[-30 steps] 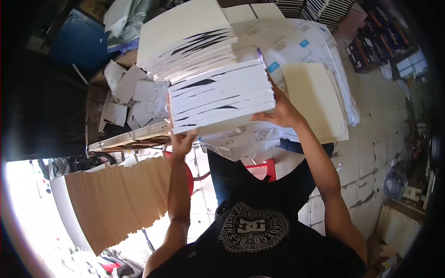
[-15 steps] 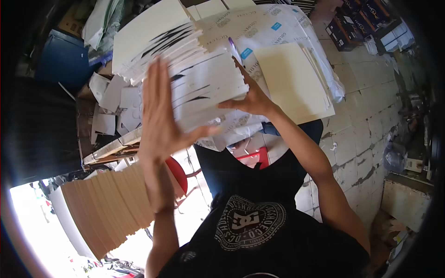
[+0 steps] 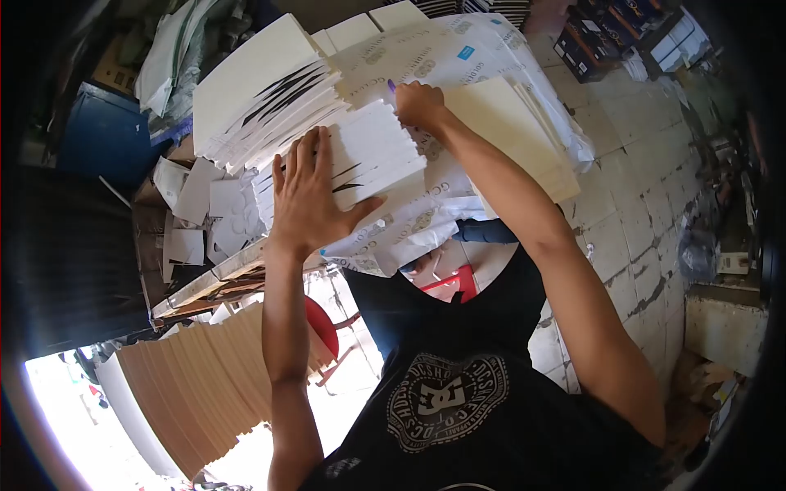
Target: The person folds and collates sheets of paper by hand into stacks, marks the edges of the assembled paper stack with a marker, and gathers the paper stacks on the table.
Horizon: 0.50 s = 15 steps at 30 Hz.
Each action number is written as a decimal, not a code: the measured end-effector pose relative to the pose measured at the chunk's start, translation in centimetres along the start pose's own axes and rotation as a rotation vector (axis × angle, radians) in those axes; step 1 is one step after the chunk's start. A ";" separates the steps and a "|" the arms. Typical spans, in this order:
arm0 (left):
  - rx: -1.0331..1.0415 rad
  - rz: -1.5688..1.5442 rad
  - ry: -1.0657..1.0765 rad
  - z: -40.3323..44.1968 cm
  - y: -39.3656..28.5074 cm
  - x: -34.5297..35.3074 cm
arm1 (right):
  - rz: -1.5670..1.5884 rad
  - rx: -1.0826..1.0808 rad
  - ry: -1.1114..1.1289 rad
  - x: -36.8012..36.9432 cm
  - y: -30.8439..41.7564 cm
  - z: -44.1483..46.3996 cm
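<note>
My left hand (image 3: 307,196) lies palm down with fingers spread on a stack of white sheets (image 3: 372,151), whose edges are uneven with dark gaps between layers. At the stack's far right corner my right hand (image 3: 422,106) is closed in a fist round a purple pen (image 3: 392,85). Only the pen's purple end shows; the rest is hidden in the fingers. Beyond the left hand, a taller pile of cream sheets (image 3: 254,90) with ragged edges adjoins the white stack. Under my right forearm lies a flat pile of cream sheets (image 3: 499,131).
Printed wrapping paper (image 3: 417,61) covers the table beneath the stacks. Paper scraps (image 3: 196,192) fill a spot at the left. A row of brown boards (image 3: 196,376) stands lower left, near a red round seat (image 3: 321,325). Dark boxes (image 3: 581,53) sit on the tiled floor (image 3: 626,200).
My left hand has come down onto the white stack. My right hand has left the stack's right side, moved up and closed on the purple pen that was lying there.
</note>
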<state>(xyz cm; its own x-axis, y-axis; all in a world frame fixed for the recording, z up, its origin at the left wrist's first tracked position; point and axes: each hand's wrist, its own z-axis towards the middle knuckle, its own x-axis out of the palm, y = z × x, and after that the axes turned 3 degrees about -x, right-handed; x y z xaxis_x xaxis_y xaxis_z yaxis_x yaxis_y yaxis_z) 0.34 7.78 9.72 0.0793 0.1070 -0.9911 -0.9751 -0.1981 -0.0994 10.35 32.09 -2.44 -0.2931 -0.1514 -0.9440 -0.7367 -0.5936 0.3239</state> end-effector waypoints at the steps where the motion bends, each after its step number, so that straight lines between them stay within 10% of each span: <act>1: -0.010 -0.003 0.016 0.1 -0.1 -0.5 | 0.030 0.021 -0.027 0.1 -0.3 0.5; 4: -0.002 0.002 0.077 0.5 0.0 -1.4 | 0.294 0.112 0.106 -3.9 -1.7 1.5; 8: 0.057 -0.079 0.032 1.1 1.4 -0.4 | 1.216 0.000 -0.382 -11.9 -1.0 -4.9; 10: 0.050 -0.115 0.053 1.6 1.7 -0.9 | 1.388 -0.162 -0.676 -13.6 0.1 -7.1; 15: 0.055 -0.152 0.030 1.7 2.0 -0.7 | 1.470 -0.127 -0.613 -11.9 2.0 -6.9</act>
<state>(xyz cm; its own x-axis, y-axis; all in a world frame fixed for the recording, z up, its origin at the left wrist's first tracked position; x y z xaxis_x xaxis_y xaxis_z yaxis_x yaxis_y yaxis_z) -2.05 8.98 10.32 0.2322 0.1026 -0.9672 -0.9612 -0.1281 -0.2443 16.62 27.24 9.01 -0.8825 -0.3176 0.3469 0.4383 -0.2881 0.8514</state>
